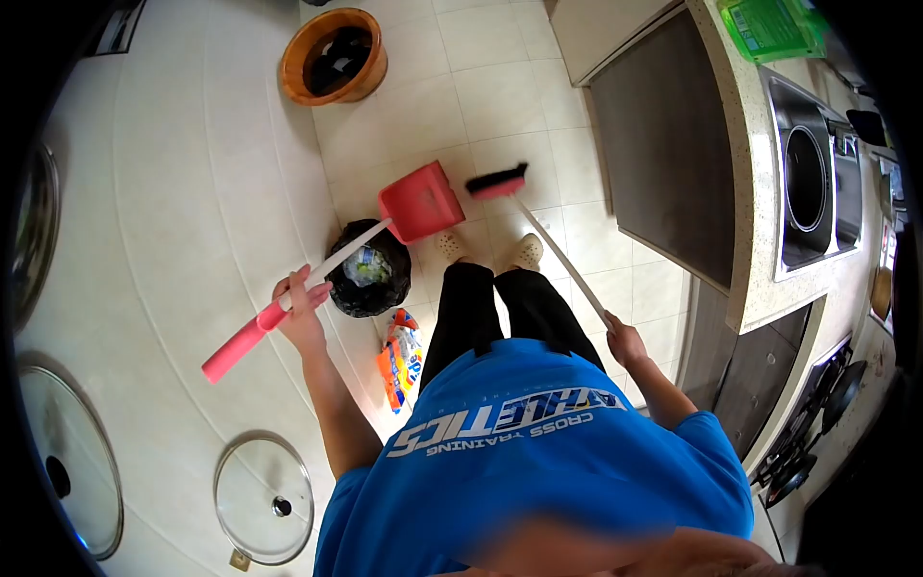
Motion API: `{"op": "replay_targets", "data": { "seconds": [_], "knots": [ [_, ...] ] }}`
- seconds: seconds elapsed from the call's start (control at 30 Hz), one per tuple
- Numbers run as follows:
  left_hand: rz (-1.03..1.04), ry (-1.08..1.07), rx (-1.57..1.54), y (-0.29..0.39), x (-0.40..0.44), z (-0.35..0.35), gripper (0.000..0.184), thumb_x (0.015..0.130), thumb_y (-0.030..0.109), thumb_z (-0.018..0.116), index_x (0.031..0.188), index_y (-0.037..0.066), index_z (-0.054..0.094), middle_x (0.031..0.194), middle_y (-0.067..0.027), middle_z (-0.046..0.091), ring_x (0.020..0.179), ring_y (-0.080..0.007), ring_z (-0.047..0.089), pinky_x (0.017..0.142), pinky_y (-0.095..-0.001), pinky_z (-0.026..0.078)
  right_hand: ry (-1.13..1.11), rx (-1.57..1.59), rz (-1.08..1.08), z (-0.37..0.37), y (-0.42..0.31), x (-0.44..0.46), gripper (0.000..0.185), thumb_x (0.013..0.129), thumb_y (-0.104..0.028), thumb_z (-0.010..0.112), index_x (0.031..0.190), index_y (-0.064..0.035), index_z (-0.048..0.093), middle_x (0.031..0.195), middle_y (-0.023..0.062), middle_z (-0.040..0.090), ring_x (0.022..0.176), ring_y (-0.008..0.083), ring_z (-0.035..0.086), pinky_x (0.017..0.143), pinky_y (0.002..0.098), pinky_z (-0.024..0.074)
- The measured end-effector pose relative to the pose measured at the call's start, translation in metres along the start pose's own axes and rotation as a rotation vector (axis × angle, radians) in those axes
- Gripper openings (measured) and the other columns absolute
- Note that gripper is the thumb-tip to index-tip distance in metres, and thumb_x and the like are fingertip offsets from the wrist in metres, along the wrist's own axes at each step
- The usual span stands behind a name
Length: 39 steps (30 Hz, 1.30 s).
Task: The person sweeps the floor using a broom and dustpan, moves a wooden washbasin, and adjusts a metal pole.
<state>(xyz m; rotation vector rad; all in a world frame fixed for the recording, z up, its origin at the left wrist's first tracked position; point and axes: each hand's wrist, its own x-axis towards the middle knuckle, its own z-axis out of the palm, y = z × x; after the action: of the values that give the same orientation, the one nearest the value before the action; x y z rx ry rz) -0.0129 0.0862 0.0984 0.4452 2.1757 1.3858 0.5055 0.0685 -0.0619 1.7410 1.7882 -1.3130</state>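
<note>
My left hand [304, 313] is closed around the pale handle of a long-handled dustpan [423, 204], just below its pink grip. The red pan is at floor level ahead of my feet, beside a trash bin lined with a black bag [383, 288]. Clear and greenish plastic shows inside the bag. In my right hand [626, 342] is the white stick of a broom [562, 257]. Its dark bristles and pink head are at the floor, right of the pan and a small gap from it; the bristles look slightly blurred.
An orange-brown tub [377, 82] with dark contents stands ahead by the wall. An orange, white and blue packet [402, 358] lies near my left leg. To the right, a counter [738, 192] holds a sink [784, 255] and green container [769, 29]. Glass lids [252, 481] hang on the left wall.
</note>
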Motion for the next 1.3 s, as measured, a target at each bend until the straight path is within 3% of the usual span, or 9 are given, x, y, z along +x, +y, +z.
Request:
{"op": "replay_targets", "data": {
  "seconds": [0.23, 0.27, 0.33, 0.43, 0.57, 0.73, 1.03, 1.17, 1.3],
  "knots": [
    [0.053, 0.179, -0.023, 0.031, 0.039, -0.027, 0.034, 0.085, 0.027, 0.048, 0.089, -0.006, 0.048, 0.091, -0.0165, 0.059, 0.055, -0.0209, 0.060, 0.048, -0.0239, 0.045, 0.112, 0.099, 0.020, 0.038, -0.082, 0.099, 0.038, 0.077, -0.016, 0.048, 0.114, -0.0092, 0.047, 0.097, 0.0210, 0.056, 0.094, 0.0363, 0.051, 0.080, 0.0405, 0.0426],
    [0.072, 0.203, -0.028, 0.034, 0.044, -0.032, 0.034, 0.085, 0.028, 0.048, 0.089, -0.006, 0.049, 0.090, -0.0166, 0.059, 0.055, -0.0213, 0.060, 0.049, -0.0240, 0.045, 0.310, 0.102, -0.182, 0.050, -0.093, 0.122, 0.039, 0.076, -0.016, 0.050, 0.115, -0.0107, 0.048, 0.085, 0.0189, 0.059, 0.075, 0.0330, 0.058, 0.067, 0.0386, 0.0473],
    [0.119, 0.236, -0.035, 0.043, 0.050, -0.038, 0.034, 0.085, 0.029, 0.048, 0.087, -0.005, 0.048, 0.089, -0.0171, 0.059, 0.055, -0.0223, 0.060, 0.048, -0.0248, 0.045, 0.184, 0.367, -0.026, 0.037, -0.154, 0.127, 0.044, 0.075, -0.015, 0.053, 0.118, -0.0087, 0.045, 0.064, 0.0125, 0.058, 0.041, 0.0172, 0.047, 0.042, 0.0306, 0.0435],
    [0.179, 0.276, -0.054, 0.042, 0.067, -0.053, 0.033, 0.085, 0.028, 0.047, 0.085, -0.005, 0.048, 0.089, -0.0178, 0.059, 0.054, -0.0225, 0.060, 0.048, -0.0255, 0.045, 0.370, 0.215, -0.311, 0.048, -0.169, 0.099, 0.044, 0.076, -0.011, 0.050, 0.119, -0.0077, 0.044, 0.081, 0.0201, 0.060, 0.070, 0.0322, 0.059, 0.062, 0.0362, 0.0473],
    [0.195, 0.305, -0.086, 0.041, 0.084, -0.065, 0.032, 0.085, 0.027, 0.047, 0.083, -0.005, 0.048, 0.088, -0.0186, 0.059, 0.054, -0.0226, 0.060, 0.048, -0.0255, 0.046, 0.032, 0.220, -0.029, 0.015, -0.157, 0.013, 0.040, 0.078, -0.015, 0.047, 0.117, -0.0070, 0.044, 0.095, 0.0233, 0.055, 0.091, 0.0368, 0.052, 0.079, 0.0394, 0.0427],
    [0.196, 0.309, -0.121, 0.033, 0.094, -0.072, 0.031, 0.085, 0.027, 0.048, 0.079, -0.004, 0.047, 0.087, -0.0187, 0.059, 0.054, -0.0232, 0.060, 0.048, -0.0253, 0.045, 0.001, 0.040, 0.084, 0.061, -0.105, 0.015, 0.038, 0.078, -0.018, 0.048, 0.115, -0.0126, 0.048, 0.092, 0.0213, 0.057, 0.088, 0.0355, 0.054, 0.074, 0.0394, 0.0448],
    [0.116, 0.218, -0.084, 0.013, 0.103, -0.079, 0.030, 0.085, 0.026, 0.047, 0.084, -0.004, 0.048, 0.087, -0.0156, 0.060, 0.053, -0.0226, 0.059, 0.047, -0.0241, 0.044, 0.179, 0.210, -0.049, 0.037, -0.235, 0.149, 0.040, 0.076, -0.014, 0.052, 0.115, -0.0077, 0.047, 0.099, 0.0223, 0.054, 0.094, 0.0340, 0.053, 0.077, 0.0370, 0.0439],
    [0.032, 0.164, -0.116, -0.004, 0.105, -0.071, 0.030, 0.085, 0.025, 0.047, 0.086, -0.005, 0.049, 0.087, -0.0140, 0.059, 0.053, -0.0216, 0.059, 0.047, -0.0240, 0.044, 0.286, 0.201, -0.273, 0.039, -0.233, 0.126, 0.040, 0.076, -0.009, 0.049, 0.115, -0.0046, 0.045, 0.099, 0.0224, 0.055, 0.094, 0.0365, 0.051, 0.080, 0.0373, 0.0424],
    [-0.009, 0.133, -0.129, -0.029, 0.105, -0.069, 0.030, 0.085, 0.025, 0.048, 0.087, -0.005, 0.050, 0.088, -0.0138, 0.059, 0.053, -0.0189, 0.059, 0.047, -0.0228, 0.045, 0.124, 0.104, -0.074, 0.034, -0.203, 0.077, 0.041, 0.076, -0.013, 0.051, 0.116, -0.0073, 0.045, 0.099, 0.0221, 0.054, 0.095, 0.0354, 0.051, 0.081, 0.0388, 0.0421]
  ]
}}
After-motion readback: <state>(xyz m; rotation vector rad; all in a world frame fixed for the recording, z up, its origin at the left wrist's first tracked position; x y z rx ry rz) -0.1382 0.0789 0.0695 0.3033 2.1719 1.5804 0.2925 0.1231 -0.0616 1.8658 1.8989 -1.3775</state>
